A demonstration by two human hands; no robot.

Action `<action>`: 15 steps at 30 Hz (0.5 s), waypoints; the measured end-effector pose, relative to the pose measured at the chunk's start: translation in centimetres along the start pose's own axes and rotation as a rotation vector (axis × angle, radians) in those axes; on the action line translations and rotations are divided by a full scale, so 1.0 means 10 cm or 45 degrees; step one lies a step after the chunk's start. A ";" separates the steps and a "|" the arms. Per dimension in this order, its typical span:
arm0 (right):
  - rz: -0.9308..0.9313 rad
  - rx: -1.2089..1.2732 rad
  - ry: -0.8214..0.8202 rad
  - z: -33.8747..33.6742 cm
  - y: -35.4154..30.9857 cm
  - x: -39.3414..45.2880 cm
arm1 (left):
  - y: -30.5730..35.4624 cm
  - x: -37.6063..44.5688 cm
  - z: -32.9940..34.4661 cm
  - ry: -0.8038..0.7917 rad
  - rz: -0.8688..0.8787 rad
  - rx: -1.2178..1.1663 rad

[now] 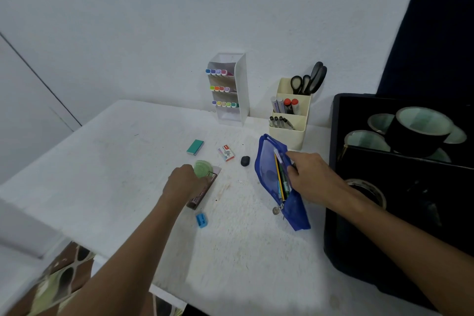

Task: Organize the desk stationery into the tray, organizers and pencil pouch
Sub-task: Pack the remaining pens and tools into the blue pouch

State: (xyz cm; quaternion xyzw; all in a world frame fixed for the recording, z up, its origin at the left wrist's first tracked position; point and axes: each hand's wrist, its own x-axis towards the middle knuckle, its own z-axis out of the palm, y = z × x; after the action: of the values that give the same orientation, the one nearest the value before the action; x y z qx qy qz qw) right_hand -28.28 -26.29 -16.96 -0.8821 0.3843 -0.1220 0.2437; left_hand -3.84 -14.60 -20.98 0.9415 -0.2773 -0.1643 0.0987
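1. The left hand (183, 180) grasps a green round container (203, 168) over a brown case (202, 191) on the counter (128, 161).
2. The right hand (311, 174) pinches the open edge of the blue pencil pouch (269, 169), which lies on the counter holding pencils (280, 182).

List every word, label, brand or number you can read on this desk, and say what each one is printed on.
No text here can be read for certain.
Small white box: a red logo patch and print, too small and blurred to read.
Brown flat pack under the left hand: any print is blurred.
Marker caps in the white organizer: colours only, no legible labels.
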 end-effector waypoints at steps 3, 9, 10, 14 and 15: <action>0.000 -0.018 0.000 0.01 0.00 0.02 | -0.01 0.00 0.00 0.001 -0.004 -0.021; 0.002 -0.001 0.014 0.03 0.02 0.02 | 0.01 -0.02 -0.04 0.033 0.031 -0.063; 0.006 -0.001 0.024 0.03 0.02 0.03 | 0.03 -0.02 -0.06 0.032 0.041 -0.092; 0.040 0.010 0.057 0.03 0.04 0.03 | 0.19 -0.09 -0.18 0.030 0.054 -0.468; 0.040 0.013 0.064 0.03 0.04 0.04 | 0.25 -0.13 -0.21 0.019 0.086 -0.589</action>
State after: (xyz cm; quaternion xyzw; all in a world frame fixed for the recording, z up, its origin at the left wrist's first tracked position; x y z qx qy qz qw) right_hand -28.16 -26.69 -17.44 -0.8712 0.4036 -0.1422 0.2404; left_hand -5.35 -15.76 -18.00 0.8852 -0.2629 -0.2130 0.3194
